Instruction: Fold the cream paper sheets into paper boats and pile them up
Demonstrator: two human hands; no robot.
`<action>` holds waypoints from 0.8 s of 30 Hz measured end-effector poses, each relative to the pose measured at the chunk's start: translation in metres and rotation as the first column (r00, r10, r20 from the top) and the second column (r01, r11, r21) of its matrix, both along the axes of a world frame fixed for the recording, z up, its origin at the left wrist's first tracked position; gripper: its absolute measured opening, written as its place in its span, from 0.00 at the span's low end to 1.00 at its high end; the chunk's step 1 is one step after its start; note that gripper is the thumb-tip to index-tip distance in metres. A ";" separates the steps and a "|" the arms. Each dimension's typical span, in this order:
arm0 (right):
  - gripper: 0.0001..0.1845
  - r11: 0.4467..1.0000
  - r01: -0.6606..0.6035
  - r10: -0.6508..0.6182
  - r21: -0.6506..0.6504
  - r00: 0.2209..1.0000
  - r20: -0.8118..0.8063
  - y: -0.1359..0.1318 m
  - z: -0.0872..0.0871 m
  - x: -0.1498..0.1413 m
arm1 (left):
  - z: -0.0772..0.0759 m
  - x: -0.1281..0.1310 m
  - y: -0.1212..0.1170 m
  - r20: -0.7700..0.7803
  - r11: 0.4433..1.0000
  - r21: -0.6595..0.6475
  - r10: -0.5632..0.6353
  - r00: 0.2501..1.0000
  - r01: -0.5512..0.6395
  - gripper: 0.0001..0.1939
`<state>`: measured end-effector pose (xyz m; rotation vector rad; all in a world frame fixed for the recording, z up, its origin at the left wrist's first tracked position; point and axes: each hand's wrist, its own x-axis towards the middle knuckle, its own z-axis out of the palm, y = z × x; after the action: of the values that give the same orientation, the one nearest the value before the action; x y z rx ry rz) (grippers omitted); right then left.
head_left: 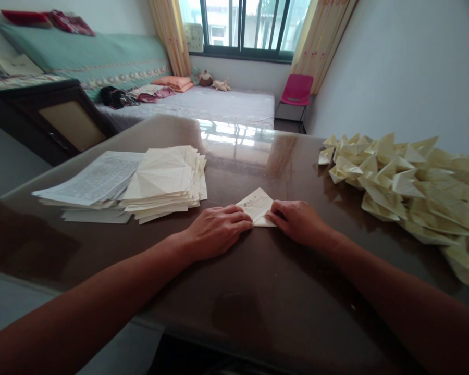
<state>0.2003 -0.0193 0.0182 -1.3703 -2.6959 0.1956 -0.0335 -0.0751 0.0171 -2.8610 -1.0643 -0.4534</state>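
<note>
A small folded sheet of cream paper (258, 203) lies on the table in front of me, its pointed top facing away and some print showing on it. My left hand (222, 229) presses on its left side, fingers held together and the thumb mostly hidden. At the right corner, my right hand (297, 221) has its thumb and curled fingers pinched on the paper's edge. The lower edge of the paper runs between both hands.
Left of my hands lie a stack of creased cream sheets (164, 179) and a pile of printed white sheets (94, 177). Many folded paper shapes (406, 182) heap up along the right side of the brown glossy table (234, 302). Beyond are a bed (234, 107) and pink chair (297, 91).
</note>
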 end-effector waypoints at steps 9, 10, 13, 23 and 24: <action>0.16 0.998 0.028 -0.030 -0.047 0.998 -0.051 0.002 0.000 -0.001 | 0.000 0.000 0.000 0.001 1.000 -0.007 -0.003 1.000 0.003 0.15; 0.16 0.999 0.034 -0.036 -0.041 0.998 -0.043 0.002 0.000 -0.001 | 0.000 0.001 0.000 -0.003 1.000 -0.004 0.003 1.000 -0.003 0.15; 0.16 0.998 0.049 -0.049 -0.030 0.999 -0.016 0.001 0.001 -0.002 | -0.001 0.002 -0.001 -0.042 1.000 0.013 0.017 0.999 -0.017 0.17; 0.15 0.999 0.053 -0.053 -0.009 0.998 0.020 0.000 0.001 -0.004 | 0.000 0.007 -0.001 -0.150 0.998 0.005 0.055 0.987 -0.055 0.18; 0.15 0.998 0.055 -0.055 -0.006 0.998 0.024 -0.001 0.001 -0.004 | 0.000 0.007 -0.001 -0.151 0.998 0.004 0.058 0.987 -0.058 0.18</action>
<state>0.1963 -0.0200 0.0190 -1.4564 -2.6752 0.1846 -0.0268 -0.0763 0.0173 -2.8030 -1.1169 -0.2286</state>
